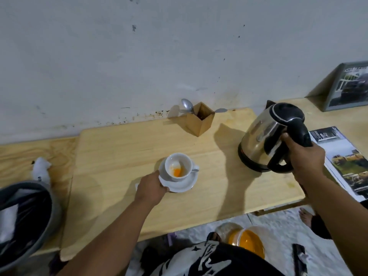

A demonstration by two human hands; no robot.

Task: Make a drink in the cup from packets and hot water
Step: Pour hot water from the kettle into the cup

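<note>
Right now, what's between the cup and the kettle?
Nothing. The head view shows only bare wooden table with shadows between the cup and the kettle.

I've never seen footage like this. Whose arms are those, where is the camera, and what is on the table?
There is no machine: a person wears a camera on the head, looking down at their own two hands. The left hand grips the rim of a white saucer carrying a white cup with orange powder at its bottom. The right hand holds a steel kettle by its black handle, tilted slightly. On the wooden table also stands a wooden holder with a spoon, and a magazine lies at the right.
</note>
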